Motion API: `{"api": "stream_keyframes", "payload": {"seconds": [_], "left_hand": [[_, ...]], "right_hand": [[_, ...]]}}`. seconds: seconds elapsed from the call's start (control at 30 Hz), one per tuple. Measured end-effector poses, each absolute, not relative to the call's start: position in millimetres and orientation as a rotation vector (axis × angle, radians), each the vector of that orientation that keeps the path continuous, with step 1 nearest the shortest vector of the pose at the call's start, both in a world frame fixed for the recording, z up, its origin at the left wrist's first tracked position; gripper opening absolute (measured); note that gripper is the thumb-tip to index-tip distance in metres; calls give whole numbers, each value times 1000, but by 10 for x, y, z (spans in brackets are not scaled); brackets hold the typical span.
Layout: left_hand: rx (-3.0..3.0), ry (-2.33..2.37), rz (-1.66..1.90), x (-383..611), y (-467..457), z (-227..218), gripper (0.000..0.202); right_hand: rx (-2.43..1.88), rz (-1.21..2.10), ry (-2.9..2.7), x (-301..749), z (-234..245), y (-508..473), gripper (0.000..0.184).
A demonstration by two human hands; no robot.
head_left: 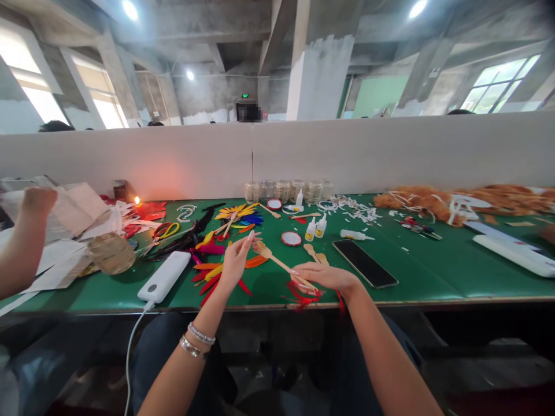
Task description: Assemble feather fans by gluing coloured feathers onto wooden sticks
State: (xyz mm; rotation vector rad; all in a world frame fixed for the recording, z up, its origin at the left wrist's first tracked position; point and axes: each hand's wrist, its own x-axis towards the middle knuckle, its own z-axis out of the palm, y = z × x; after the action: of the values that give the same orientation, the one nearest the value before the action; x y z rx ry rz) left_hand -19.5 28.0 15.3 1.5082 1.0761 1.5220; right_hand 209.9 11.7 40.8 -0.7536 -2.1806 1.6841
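Note:
My right hand (326, 276) is closed round the handle of a small wooden spoon (281, 264), held at a slant over the front of the table. The bowl of the spoon points up and left, towards my left hand (235, 259). That hand's fingertips are pinched together just left of the bowl; what they hold, if anything, is too small to tell. Red strands (302, 296) hang by the handle's lower end, under my right hand. Below my left hand lie red, orange and yellow feathers (212, 271). Two more wooden spoons (315, 253) rest just behind my right hand.
Glue bottles (319, 227), a lid (291, 238) and a phone (365, 263) lie on the green table (416, 263). A power bank (165, 277) with a cable, scissors (166, 231) and a lit flame (137, 200) are to the left. Another person's hand (37, 202) is at far left.

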Motion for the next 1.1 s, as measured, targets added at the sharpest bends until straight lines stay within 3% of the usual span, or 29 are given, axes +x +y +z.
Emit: {"api": "stream_keyframes", "payload": {"seconds": [0.1, 0.77, 0.97, 1.1], "left_hand": [[1555, 1152, 1478, -172, 261, 126, 40], [1247, 1315, 1477, -377, 600, -150, 47], [1679, 1503, 1267, -58, 924, -207, 57], [1839, 1467, 1163, 504, 1228, -143, 46]], "right_hand": [[-760, 1799, -2148, 2059, 342, 113, 38], [-788, 1759, -2373, 2115, 341, 139, 41], [-630, 1828, -2317, 2260, 397, 124, 37], [-584, 1779, -2111, 2426, 367, 132, 38]]}}
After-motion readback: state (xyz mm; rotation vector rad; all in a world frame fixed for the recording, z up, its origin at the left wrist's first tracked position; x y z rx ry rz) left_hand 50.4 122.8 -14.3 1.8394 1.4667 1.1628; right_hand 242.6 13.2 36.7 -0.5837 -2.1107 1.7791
